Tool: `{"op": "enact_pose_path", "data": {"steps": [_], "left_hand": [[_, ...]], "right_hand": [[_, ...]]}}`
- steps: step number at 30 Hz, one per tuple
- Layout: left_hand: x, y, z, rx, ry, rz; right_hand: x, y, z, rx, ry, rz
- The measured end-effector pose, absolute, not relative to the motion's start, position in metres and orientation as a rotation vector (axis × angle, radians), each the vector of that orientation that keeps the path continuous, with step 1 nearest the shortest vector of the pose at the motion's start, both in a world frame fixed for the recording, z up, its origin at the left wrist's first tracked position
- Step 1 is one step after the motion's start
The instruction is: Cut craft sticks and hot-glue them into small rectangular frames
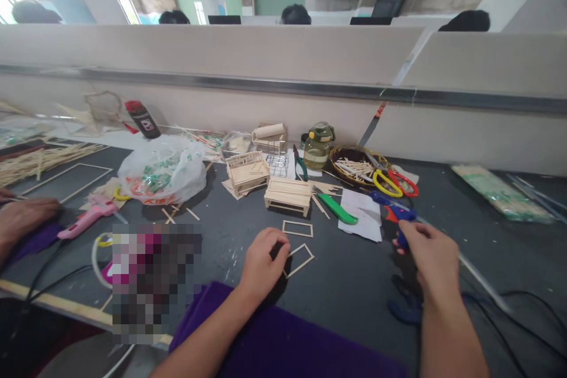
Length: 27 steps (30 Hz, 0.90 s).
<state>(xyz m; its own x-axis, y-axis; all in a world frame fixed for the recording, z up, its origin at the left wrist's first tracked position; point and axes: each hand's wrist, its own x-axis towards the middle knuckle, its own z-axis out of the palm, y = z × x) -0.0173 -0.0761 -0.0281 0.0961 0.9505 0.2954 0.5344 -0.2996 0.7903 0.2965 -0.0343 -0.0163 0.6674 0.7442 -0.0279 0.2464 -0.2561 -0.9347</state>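
My left hand (264, 260) is closed, thumb and fingers pinching the left end of a small wooden stick frame (301, 266) on the dark table. Its gripped end is hidden behind my fingers. Just beyond lies a second stick frame (297, 223), flat and untouched. On the right, my right hand (432, 254) is wrapped around the handle of a blue glue gun (410, 213), whose nozzle points left toward a white paper (367, 227). A green utility knife (339, 208) rests partly on that paper. Behind the frames stands a miniature wooden bench (287, 194).
Dark blue pliers (405, 309) lie below my right hand, with black cables (514, 331) farther right. Scissors (394, 183) rest by a basket (341, 174) of sticks. A plastic bag (163, 168) and pink glue gun (91, 217) lie left, near another person's hand (29, 218).
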Motion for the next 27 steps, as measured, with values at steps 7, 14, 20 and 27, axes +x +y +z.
{"op": "enact_pose_path", "data": {"steps": [7, 14, 20, 27], "left_hand": [[-0.032, -0.058, -0.025, 1.683, 1.563, 1.045], [-0.032, -0.031, 0.016, 2.039, 1.331, 0.587], [-0.009, -0.063, 0.014, 2.506, 1.274, 0.5], [-0.021, -0.083, 0.001, 2.631, 0.916, 0.418]], "right_hand": [[0.276, -0.068, 0.023, -1.459, -0.606, 1.101], [0.257, -0.076, 0.017, -1.223, -0.869, 1.215], [0.254, -0.084, 0.004, -1.394, -1.138, 1.012], [0.235, -0.09, 0.0, -1.497, -1.222, 1.042]]}}
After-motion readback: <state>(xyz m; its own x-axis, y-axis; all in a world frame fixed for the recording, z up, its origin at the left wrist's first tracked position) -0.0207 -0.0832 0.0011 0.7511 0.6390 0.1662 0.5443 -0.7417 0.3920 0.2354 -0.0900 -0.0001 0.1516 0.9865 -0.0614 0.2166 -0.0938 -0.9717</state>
